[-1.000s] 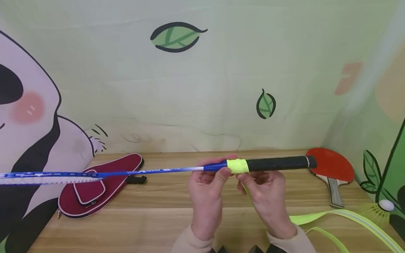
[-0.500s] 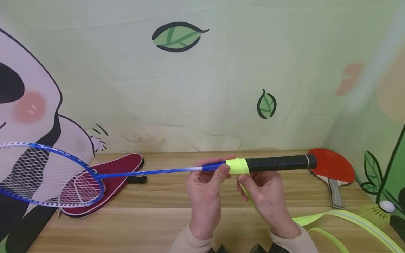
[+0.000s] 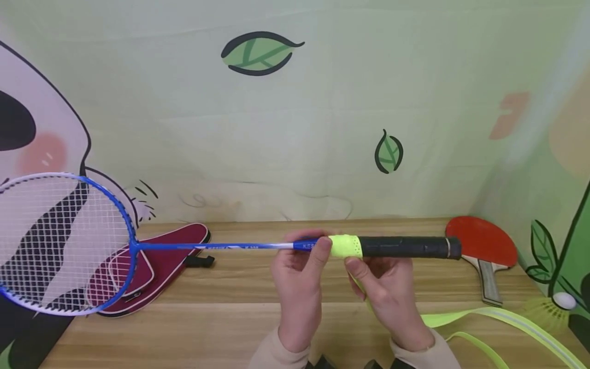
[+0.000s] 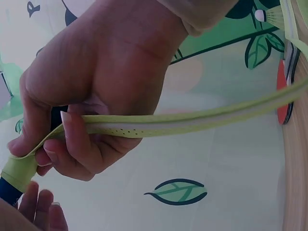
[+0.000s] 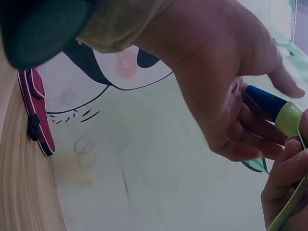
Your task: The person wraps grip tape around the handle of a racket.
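Observation:
A blue and white badminton racket (image 3: 207,246) is held level above the table, its strung head to the left. Yellow-green perforated grip tape (image 3: 344,246) wraps the upper end of its black handle (image 3: 401,247). My left hand (image 3: 299,287) grips the blue cone beside the tape, thumb in front and fingers behind. With thumb and fingers, my right hand (image 3: 392,294) pinches the tape at the wrap's right edge, below the handle. In the left wrist view, the loose tape (image 4: 192,120) runs away from the right hand's fingers.
A dark red paddle case (image 3: 170,266) lies at the left of the wooden table (image 3: 230,333). To the right are a red table tennis paddle (image 3: 484,241) and a yellow shuttlecock (image 3: 555,307). Loose tape (image 3: 507,313) curves across the front right.
The racket has rolled about its shaft, its head turning from edge-on to face-on. The handle end has dropped slightly. Both hands keep nearly the same places.

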### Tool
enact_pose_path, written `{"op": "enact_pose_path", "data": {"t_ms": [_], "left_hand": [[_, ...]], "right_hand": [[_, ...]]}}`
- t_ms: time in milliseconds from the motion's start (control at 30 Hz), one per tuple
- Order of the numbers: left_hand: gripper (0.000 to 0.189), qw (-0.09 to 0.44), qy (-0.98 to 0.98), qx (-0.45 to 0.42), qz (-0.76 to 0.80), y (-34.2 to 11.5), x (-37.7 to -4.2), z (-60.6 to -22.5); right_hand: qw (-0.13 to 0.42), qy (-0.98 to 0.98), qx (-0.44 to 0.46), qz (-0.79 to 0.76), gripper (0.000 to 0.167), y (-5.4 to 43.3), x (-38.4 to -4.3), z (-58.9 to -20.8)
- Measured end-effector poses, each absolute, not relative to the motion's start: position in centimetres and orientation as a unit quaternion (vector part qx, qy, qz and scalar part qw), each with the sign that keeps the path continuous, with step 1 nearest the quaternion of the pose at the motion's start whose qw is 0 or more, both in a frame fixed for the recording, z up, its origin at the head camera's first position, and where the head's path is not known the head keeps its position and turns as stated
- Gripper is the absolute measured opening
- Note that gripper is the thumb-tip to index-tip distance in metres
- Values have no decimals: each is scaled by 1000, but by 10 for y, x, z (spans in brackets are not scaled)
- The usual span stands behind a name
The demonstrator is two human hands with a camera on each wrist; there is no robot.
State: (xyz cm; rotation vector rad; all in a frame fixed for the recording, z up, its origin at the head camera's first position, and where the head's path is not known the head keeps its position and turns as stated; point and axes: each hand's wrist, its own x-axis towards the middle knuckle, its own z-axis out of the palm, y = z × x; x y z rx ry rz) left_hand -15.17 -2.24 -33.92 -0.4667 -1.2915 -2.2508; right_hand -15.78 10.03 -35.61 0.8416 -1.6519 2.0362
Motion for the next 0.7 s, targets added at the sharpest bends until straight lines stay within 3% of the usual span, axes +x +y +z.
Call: {"op": "enact_pose_path", "data": {"t_ms": [133,233,433,700], "left_hand": [[30,201,-408,-275,-847,-23,-152,-339],[29,188,-397,-313,-842,-23,-154,-340],[17,219,-430,-288,-827,-22,-154,-343],[15,236,-451,-265,-819,-20,-153,-344]], "right_hand": [[189,-587,295,730,7,99,-155,-354],[184,-598,287,725,7,100,-155,-353],[164,-634,269,706,10,103,-158,-353],[202,-611,282,711,17,102,-164,-357]]}}
